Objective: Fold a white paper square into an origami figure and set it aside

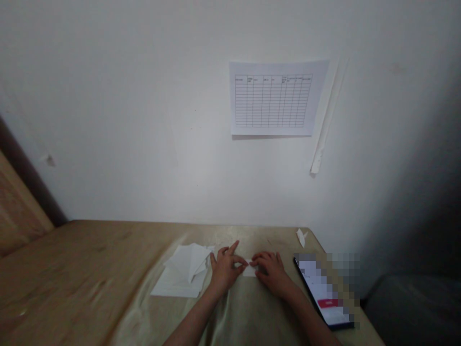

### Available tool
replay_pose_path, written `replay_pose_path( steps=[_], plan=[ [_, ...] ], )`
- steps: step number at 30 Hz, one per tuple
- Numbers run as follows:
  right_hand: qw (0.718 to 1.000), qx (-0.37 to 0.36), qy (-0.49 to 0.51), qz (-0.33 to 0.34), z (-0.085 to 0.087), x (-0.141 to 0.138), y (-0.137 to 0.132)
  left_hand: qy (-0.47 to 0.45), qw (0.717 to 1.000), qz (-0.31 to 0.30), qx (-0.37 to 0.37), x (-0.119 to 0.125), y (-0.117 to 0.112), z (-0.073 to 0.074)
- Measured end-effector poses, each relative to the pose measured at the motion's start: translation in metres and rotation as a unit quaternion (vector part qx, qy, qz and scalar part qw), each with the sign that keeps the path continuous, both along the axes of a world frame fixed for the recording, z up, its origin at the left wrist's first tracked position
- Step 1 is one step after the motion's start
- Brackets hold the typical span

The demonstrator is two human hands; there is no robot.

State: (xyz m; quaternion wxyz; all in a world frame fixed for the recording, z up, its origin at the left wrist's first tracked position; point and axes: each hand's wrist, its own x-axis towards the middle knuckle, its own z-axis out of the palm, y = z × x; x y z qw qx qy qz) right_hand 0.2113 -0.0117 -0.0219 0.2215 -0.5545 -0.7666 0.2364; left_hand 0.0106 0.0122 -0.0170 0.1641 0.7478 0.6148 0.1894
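Observation:
A small white folded piece of paper [249,272] lies on the table between my hands. My left hand [226,270] pinches its left end between thumb and index finger, while the other fingers stick up and outward. At its right side my right hand [271,270] has thumb and fingertips closed on the paper, partly covering it. To the left of my left hand rests a stack of white paper sheets [176,283], with creased, folded pieces on top.
A phone [324,298] with a lit screen, partly blurred out, lies right of my right arm. Near the table's back right corner is a torn paper scrap [301,237]. A brownish cloth covers the table [90,269]. On the wall behind hangs a printed sheet with a grid [273,101].

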Motion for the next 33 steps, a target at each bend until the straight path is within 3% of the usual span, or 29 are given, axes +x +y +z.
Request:
replay_pose_path(
  steps=[5, 15, 33],
  plan=[
    [0.999, -0.026, -0.012, 0.032, 0.004, 0.0077, 0.001, 0.003, 1.0, -0.005, -0.006, 0.0001, -0.0009, 0.0025],
    [0.999, -0.008, -0.012, 0.03, 0.0039, 0.0078, -0.004, -0.006, 1.0, -0.024, 0.016, -0.0028, -0.0073, 0.0053],
    [0.996, 0.086, 0.01, -0.003, 0.0082, 0.001, -0.0051, -0.006, 0.997, -0.042, 0.062, 0.0002, -0.0067, 0.0049]
  ],
)
